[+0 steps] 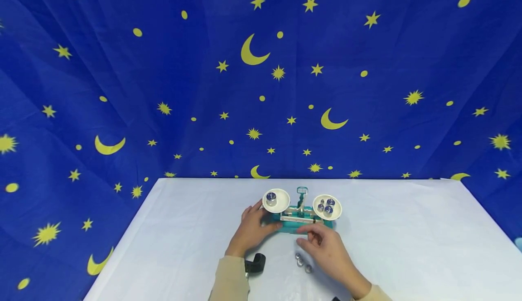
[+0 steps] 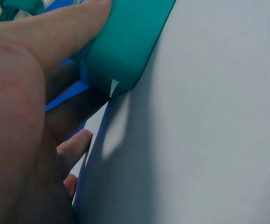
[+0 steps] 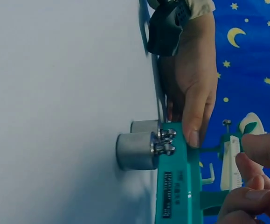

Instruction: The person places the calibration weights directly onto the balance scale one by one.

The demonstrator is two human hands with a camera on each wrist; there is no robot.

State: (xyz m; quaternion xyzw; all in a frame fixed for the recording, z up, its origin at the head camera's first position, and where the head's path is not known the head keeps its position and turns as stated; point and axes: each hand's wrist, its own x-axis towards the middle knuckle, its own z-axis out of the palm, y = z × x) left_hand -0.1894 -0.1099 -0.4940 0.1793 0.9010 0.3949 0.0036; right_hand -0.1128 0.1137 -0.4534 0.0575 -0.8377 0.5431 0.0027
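A teal balance scale [image 1: 291, 226] stands on the table with two white pans. Its left pan [image 1: 282, 206] carries one large metal weight [image 1: 271, 199], and the right pan [image 1: 336, 214] bears several smaller metal weights [image 1: 328, 210]. My left hand [image 1: 252, 229] grips the left end of the base, thumb on top and fingers along the side, as the left wrist view shows. In front of the graduated beam [image 3: 233, 161] is my right hand [image 1: 328, 249], index finger and thumb apart, the other fingers loosely bent. Nothing shows between its fingertips.
Several loose metal weights [image 1: 308, 269] stand on the white table [image 1: 183, 246] in front of the scale, left of my right forearm. A black wrist device [image 1: 256, 264] sits on my left wrist. Behind the table hangs a blue star-patterned cloth [image 1: 220, 92].
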